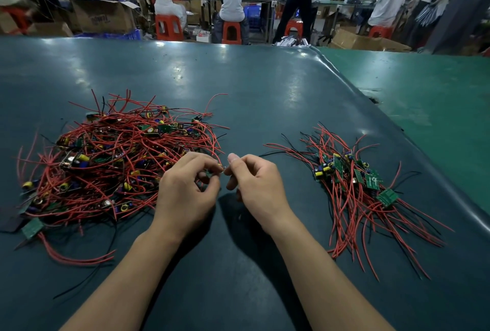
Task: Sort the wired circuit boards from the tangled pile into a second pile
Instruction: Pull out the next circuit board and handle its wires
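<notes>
Red leads trailed from the tangled pile to a small board pinched by both hands, left hand and right hand; pulling toward the second pile risked dragging snagged neighbours.

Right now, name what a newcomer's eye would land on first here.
The big tangled pile of red-wired circuit boards sprawls on the left of the dark green table. A smaller second pile lies to the right. Between them the left hand and right hand pinch one small board.
</notes>
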A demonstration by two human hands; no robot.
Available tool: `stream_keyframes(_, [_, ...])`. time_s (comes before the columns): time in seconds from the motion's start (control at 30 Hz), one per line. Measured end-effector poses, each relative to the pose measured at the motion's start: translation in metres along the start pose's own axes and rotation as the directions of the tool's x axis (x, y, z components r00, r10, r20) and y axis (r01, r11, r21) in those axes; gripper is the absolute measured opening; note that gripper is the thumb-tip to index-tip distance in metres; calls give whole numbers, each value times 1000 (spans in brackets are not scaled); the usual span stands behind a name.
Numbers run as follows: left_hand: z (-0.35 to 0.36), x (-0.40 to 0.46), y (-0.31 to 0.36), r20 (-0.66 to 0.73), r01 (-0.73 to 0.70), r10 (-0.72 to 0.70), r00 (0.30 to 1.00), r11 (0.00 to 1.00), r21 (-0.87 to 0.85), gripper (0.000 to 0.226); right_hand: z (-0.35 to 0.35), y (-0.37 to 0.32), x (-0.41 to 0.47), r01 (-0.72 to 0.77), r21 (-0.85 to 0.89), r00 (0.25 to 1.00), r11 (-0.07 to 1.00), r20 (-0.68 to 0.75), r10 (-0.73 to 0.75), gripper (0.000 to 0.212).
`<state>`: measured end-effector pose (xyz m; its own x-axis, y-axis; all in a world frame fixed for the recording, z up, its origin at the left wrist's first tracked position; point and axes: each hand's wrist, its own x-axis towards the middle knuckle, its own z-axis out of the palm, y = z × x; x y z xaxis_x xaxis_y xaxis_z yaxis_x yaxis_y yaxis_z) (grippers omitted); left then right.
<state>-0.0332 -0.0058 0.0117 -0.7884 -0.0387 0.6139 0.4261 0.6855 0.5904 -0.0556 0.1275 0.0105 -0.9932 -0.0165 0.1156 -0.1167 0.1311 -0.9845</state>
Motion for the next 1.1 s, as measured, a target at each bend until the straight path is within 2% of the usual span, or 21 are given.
stream_keyframes(0.33, [1, -3, 6, 89, 58, -60, 994, 998, 35, 8, 0, -1, 0, 37, -61, 999, 997, 1, -37, 37])
stream_keyframes(0.57, [2, -3, 5, 98, 61, -64, 993, 998, 32, 11, 1, -1, 0, 35, -75, 999, 997, 0, -35, 37])
stream_keyframes(0.63, [2, -3, 6, 94, 34, -42, 995, 996, 80, 15, 1, 0, -1, 31, -89, 999, 996, -6, -32, 37])
stream_keyframes(0.7, [4, -4, 1, 66, 7, -22, 998, 977, 211, 22, 1, 0, -1, 20, -106, 1000, 994, 4, -20, 36])
stream_keyframes(0.8, [4, -2, -6, 52, 104, -126, 991, 945, 312, 37, 1, 0, -2, -8, -117, 1000, 993, 14, 9, 37])
stream_keyframes(0.97, [3, 1, -12, -58, 226, -219, 974, 926, 302, 36, -2, 1, 1, -61, -91, 998, 994, -25, 59, 35])
stream_keyframes(1.1, [4, 2, -19, -46, 269, -273, 961, 881, 389, 23, -3, 0, 0, -79, -65, 997, 995, -30, 77, 33])
